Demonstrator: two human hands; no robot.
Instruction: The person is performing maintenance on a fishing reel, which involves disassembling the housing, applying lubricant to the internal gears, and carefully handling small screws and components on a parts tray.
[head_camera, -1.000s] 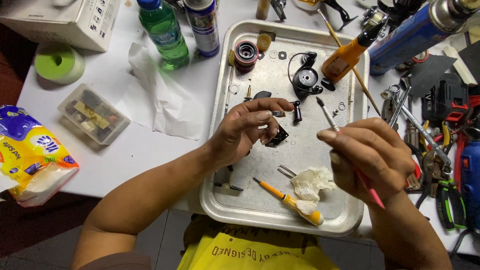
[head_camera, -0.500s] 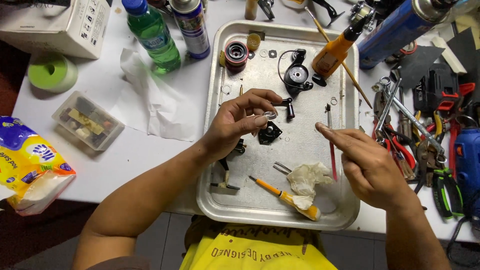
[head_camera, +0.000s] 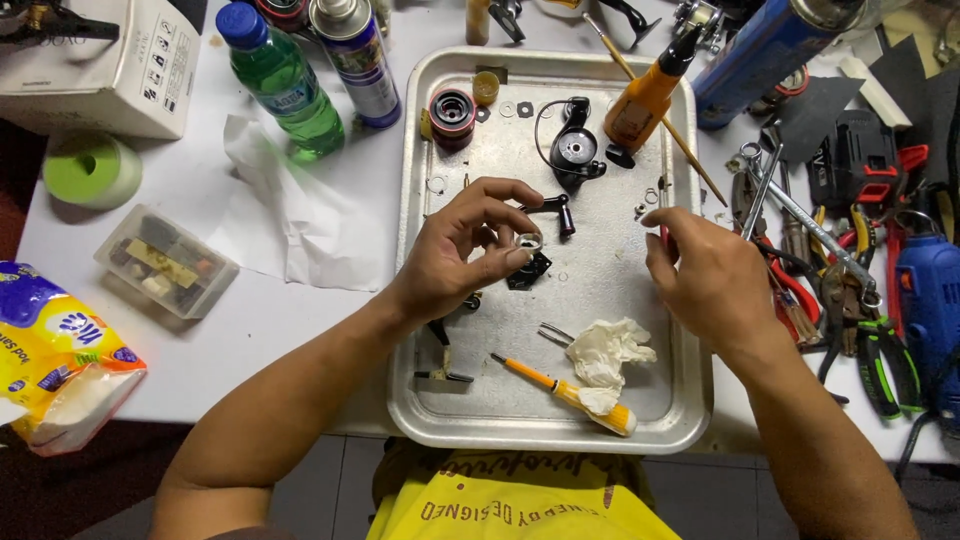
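Observation:
My left hand (head_camera: 465, 250) hovers over the metal tray (head_camera: 420, 330) and pinches a small silver ring-shaped part (head_camera: 527, 242) between thumb and fingertips. A small black part (head_camera: 528, 270) lies on the tray right under it. My right hand (head_camera: 705, 275) is over the tray's right rim, fingers curled around a thin red-handled tool (head_camera: 664, 232) that it mostly hides. A black reel body (head_camera: 575, 150) and a black crank handle (head_camera: 552, 208) lie on the tray beyond the hands.
On the tray: an orange-handled screwdriver (head_camera: 565, 390), crumpled tissue (head_camera: 610, 350), tweezers (head_camera: 556, 333), an orange squeeze bottle (head_camera: 645, 95). To the left stand a green bottle (head_camera: 280, 80), a spray can (head_camera: 355, 60), a parts box (head_camera: 165, 260) and a tissue pack (head_camera: 60, 350). Pliers, wrenches and a blue drill (head_camera: 930, 300) crowd the right.
My left hand lifted the small silver part off the tray and holds it higher. My right hand moved right toward the tray's rim and turned the red tool under its fingers.

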